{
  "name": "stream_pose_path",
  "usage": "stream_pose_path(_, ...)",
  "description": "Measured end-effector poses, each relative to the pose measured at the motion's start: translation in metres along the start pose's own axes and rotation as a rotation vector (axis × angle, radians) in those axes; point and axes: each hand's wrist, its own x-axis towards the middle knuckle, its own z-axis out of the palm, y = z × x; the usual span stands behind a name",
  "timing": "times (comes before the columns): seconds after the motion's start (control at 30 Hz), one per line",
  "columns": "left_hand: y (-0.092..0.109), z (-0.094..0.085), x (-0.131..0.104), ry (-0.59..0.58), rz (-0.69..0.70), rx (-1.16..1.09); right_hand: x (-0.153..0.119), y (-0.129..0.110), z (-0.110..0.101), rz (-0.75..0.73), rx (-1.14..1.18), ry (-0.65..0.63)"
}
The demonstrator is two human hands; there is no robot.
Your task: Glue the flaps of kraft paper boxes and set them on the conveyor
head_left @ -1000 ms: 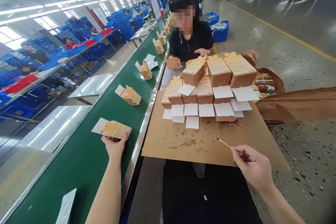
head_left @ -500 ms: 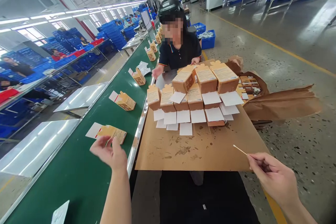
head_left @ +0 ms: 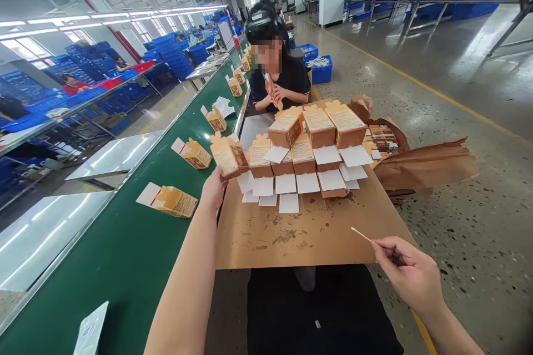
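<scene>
In the head view, the left hand (head_left: 213, 188) grips the lower end of a box (head_left: 229, 156), its fingers partly hidden behind the cardboard. This box is tilted, at the left end of the stack (head_left: 303, 160), over the edge between the belt (head_left: 125, 266) and the worktop (head_left: 250, 238). The right hand (head_left: 406, 269) pinches a swab (head_left: 361, 234) between thumb and fingers, its white tip pointing up and left above the worktop's near right part. The stack lies on the far part of the worktop, with white flaps (head_left: 288, 203) sticking out towards the near side; dark marks (head_left: 287, 237) spot the bare surface in front.

On the green belt, a row of open boxes (head_left: 181, 202) runs away from the near side, and a silver pouch (head_left: 91, 328) lies at the near end. Across the worktop, a person (head_left: 278, 80) holds a carton (head_left: 275, 94) in both hands. To the right of the stack is a brown paper bag (head_left: 420, 163) with more boxes inside.
</scene>
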Motion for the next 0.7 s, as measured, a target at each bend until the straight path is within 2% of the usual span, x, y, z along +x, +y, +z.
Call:
stream_pose_path(0.1,-0.006,-0.033,-0.028,0.035,-0.005,-0.033,-0.001,-0.007,0.002,0.037,0.008,-0.050)
stream_pose_path(0.17,-0.011,-0.041,-0.041,0.053,-0.057,-0.091,0.003,-0.010,0.007,0.032,0.014,-0.127)
stream_pose_path(0.27,-0.019,-0.032,-0.052,-0.025,-0.162,-0.208,0.011,-0.015,0.019,-0.010,0.041,-0.238)
stream_pose_path(0.37,-0.027,-0.018,-0.064,-0.102,-0.167,-0.319,0.014,-0.018,0.027,-0.049,0.074,-0.308)
stream_pose_path(0.5,-0.039,-0.014,-0.095,-0.053,-0.202,-0.470,0.011,-0.019,0.032,-0.071,0.085,-0.354)
stream_pose_path(0.63,-0.052,-0.017,-0.133,0.025,-0.146,-0.549,0.008,-0.021,0.035,-0.059,0.094,-0.350)
stream_pose_path(0.7,-0.059,-0.016,-0.152,0.045,-0.171,-0.584,0.008,-0.023,0.036,-0.046,0.096,-0.354)
